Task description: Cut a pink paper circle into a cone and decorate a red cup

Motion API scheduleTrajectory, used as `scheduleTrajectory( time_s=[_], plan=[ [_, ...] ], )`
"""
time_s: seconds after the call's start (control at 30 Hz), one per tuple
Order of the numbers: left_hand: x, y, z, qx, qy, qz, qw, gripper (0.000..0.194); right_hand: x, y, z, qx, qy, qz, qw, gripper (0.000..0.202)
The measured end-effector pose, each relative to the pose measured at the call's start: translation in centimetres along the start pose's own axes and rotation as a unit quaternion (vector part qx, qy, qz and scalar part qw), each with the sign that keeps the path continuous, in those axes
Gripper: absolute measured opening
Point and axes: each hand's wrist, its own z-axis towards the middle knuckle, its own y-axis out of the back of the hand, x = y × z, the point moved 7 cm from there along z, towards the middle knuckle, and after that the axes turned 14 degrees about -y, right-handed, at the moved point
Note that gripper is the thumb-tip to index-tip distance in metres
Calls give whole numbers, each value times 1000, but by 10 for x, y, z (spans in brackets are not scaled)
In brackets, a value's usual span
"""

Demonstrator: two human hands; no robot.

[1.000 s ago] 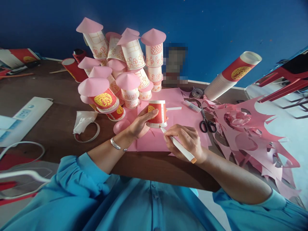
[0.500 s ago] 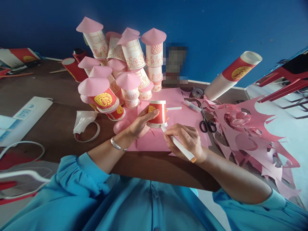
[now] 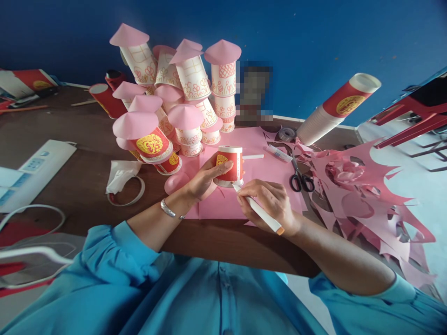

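My left hand [image 3: 206, 178] is wrapped round a red paper cup [image 3: 228, 168] with a gold emblem and white rims, its thumb across the front. A white marker [image 3: 262, 214] with an orange end is gripped in my right hand [image 3: 267, 202]. The marker's tip is at the cup's lower rim; whether it touches is too small to tell. Beneath both hands lie pink paper sheets [image 3: 223, 204]. Behind the cup, a second white marker [image 3: 253, 157] rests on the pink paper. A pink paper cone [image 3: 177, 183] lies beside my left wrist.
Decorated cup towers with pink cone roofs [image 3: 187, 117] stand behind my left hand. Right of the sheets are black scissors [image 3: 301, 182], a glue tube [image 3: 278, 154], a tape roll [image 3: 287, 134], pink scraps [image 3: 359, 204] and a tall leaning cup stack [image 3: 319, 125]. A white power strip [image 3: 37, 170] lies left.
The cup has turned slightly in my left hand, its white printed strip shifting a little to the right. My right hand has barely moved.
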Motion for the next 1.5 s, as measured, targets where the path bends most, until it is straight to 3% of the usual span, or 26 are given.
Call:
scheduleTrajectory(
  time_s=[0.53,0.7,0.97,1.27,1.5],
  plan=[
    [4,6,1,-2,-1,4,1000,36,-2,0,-1,15,-17,-3,1000,19],
    [5,10,5,-31,-13,-25,999,38,0,5,0,-14,-1,20,1000,20],
    [8,13,8,-70,25,-78,994,42,-1,7,0,-49,28,4,998,22],
    [8,11,6,-42,2,-48,998,40,3,1,-4,-23,52,6,998,21],
    [7,10,7,-33,5,-72,997,39,-2,4,-1,-21,11,21,1000,20]
  ],
)
